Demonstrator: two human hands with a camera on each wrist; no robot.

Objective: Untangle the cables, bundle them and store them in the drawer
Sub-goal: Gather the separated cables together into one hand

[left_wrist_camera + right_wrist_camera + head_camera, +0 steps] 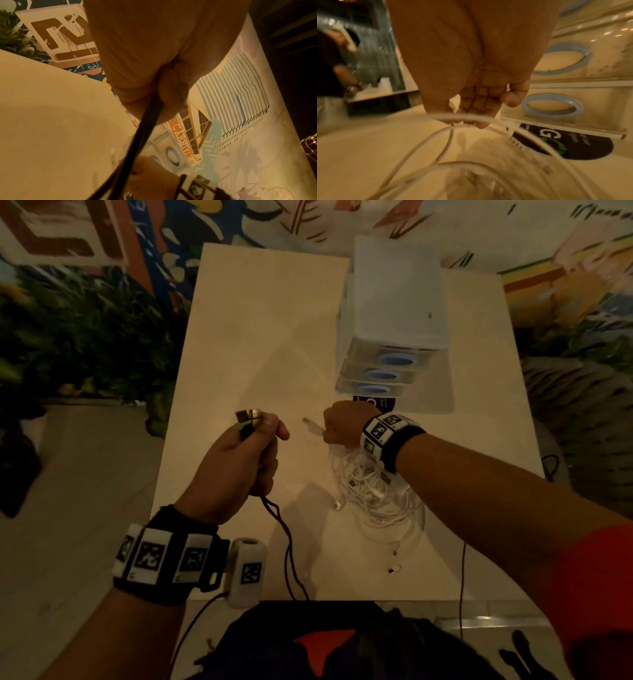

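Left hand [236, 460]: clenched on black cable [287, 546], metal plugs pointing up and away, cord trailing toward desk [257, 337] edge. Right hand [340, 424]: grasping white cables [373, 494], thin, tangled; plug pointing left. Drawer unit [394, 313]: translucent plastic, far right.

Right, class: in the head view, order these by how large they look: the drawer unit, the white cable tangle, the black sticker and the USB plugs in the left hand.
1. drawer unit
2. white cable tangle
3. black sticker, partly hidden by the right hand
4. USB plugs, much like the sticker in apparent size, so unsure
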